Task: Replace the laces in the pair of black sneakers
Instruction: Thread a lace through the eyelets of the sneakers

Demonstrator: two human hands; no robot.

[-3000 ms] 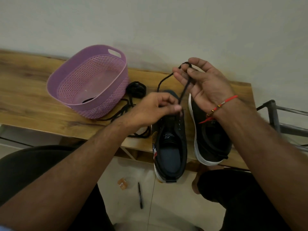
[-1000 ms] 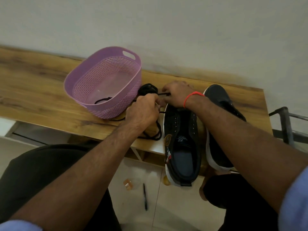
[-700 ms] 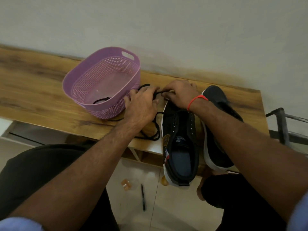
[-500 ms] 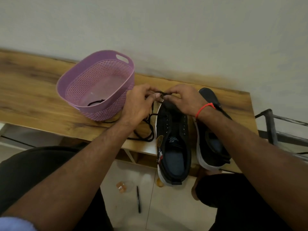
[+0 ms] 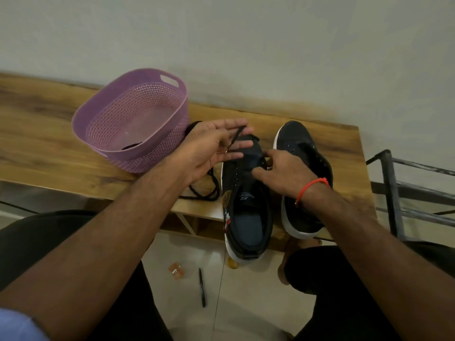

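Two black sneakers with white soles lie on the wooden table (image 5: pixel 49 143), heels over its front edge. The left sneaker (image 5: pixel 248 217) has bare eyelets. My left hand (image 5: pixel 209 151) hovers over its toe with fingers nearly straight, and pinches the tip end of a black lace (image 5: pixel 236 136) with the thumb. My right hand (image 5: pixel 283 173) rests on that sneaker's tongue, its fingertips curled at the front eyelet flap. The right sneaker (image 5: pixel 302 148) lies beside it, partly under my right wrist. More loose black lace (image 5: pixel 204 193) trails on the table under my left wrist.
A purple perforated basket (image 5: pixel 98 114) stands at the left with a dark lace piece (image 5: pixel 133 145) inside. A pen (image 5: pixel 202 287) and a small orange object (image 5: pixel 176 270) lie on the floor. A metal rack (image 5: pixel 394 193) stands to the right of the table.
My hands have parted: the left has lifted with the lace tip and spread its fingers, while the right has come down onto the left sneaker's eyelets.
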